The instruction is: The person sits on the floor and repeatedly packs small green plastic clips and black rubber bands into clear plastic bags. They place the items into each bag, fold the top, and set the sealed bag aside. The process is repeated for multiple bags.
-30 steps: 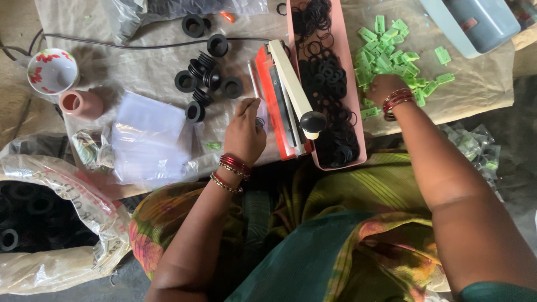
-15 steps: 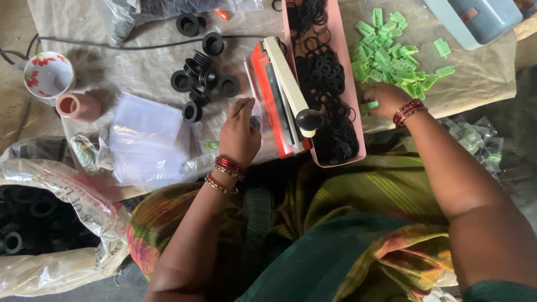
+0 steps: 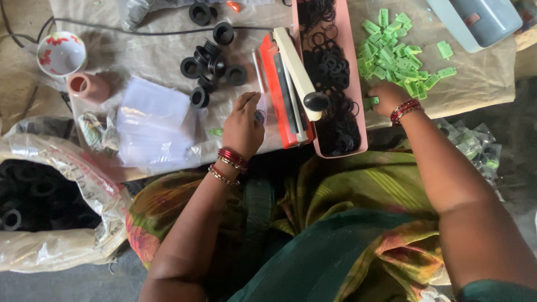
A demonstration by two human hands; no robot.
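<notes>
Head view: hands flank pink tray (image 3: 358,72); right (image 3: 385,98) at green clips (image 3: 400,53).

Small green plastic clips (image 3: 400,53) lie heaped on sheeting.

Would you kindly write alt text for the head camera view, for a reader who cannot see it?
Seen from above, a seated person's right hand reaches into a pile of small green plastic pieces, while the left hand rests by a red and cream heat sealer. Between the hands, a pink tray holds black rubber rings; black round parts and clear bags lie further left.
</notes>
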